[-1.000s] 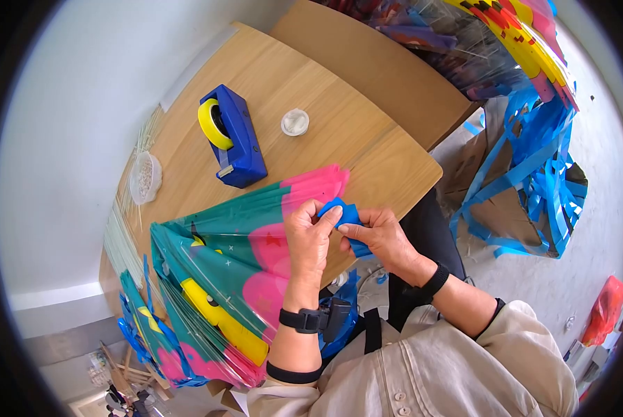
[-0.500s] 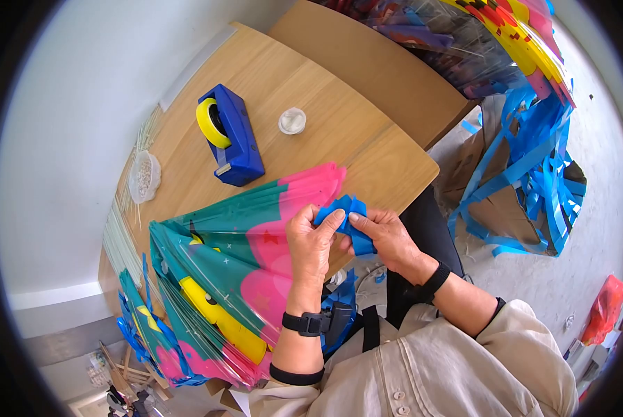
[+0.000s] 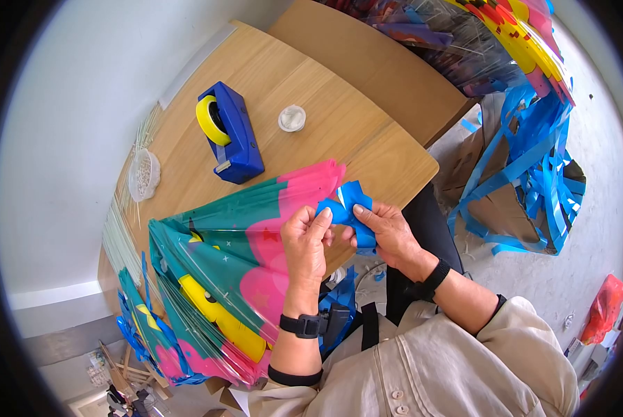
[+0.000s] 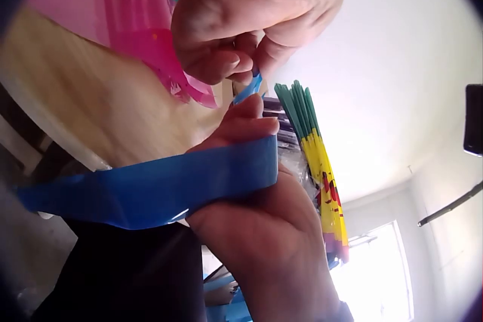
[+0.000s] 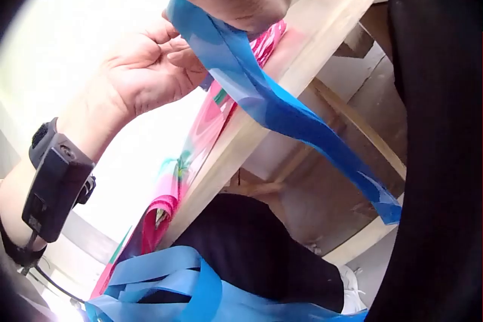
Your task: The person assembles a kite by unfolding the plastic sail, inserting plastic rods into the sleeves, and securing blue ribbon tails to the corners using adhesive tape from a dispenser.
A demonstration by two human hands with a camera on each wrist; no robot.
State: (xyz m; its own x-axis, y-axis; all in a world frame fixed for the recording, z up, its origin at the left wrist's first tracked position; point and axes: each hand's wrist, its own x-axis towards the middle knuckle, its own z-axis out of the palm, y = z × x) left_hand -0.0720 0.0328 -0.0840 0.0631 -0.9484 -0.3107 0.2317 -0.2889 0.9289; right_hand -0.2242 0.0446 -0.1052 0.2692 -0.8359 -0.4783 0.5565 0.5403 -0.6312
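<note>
A blue plastic strip [image 3: 362, 233] is stretched and folded between both hands above the table's near edge. My left hand [image 3: 304, 243] pinches one end between thumb and fingers. With thumb on top, my right hand [image 3: 393, 240] grips the folded part at the other side. In the right wrist view a long tail of the strip [image 5: 302, 122] hangs down past the table edge. The left wrist view also shows the strip [image 4: 151, 190] trailing from the right hand. Left of the hands lies a pleated green and pink plastic sheet [image 3: 242, 215] with yellow parts.
A blue tape dispenser [image 3: 238, 132] with yellow tape stands on the wooden table [image 3: 367, 139], near a small white cup [image 3: 292, 118]. A clear bowl [image 3: 144, 175] of small white pieces sits by the wall. Blue strips [image 3: 544, 181] spill over a cardboard box at right.
The hands have moved slightly apart, and the blue strip between them has been spread out, with more of it showing above the fingers.
</note>
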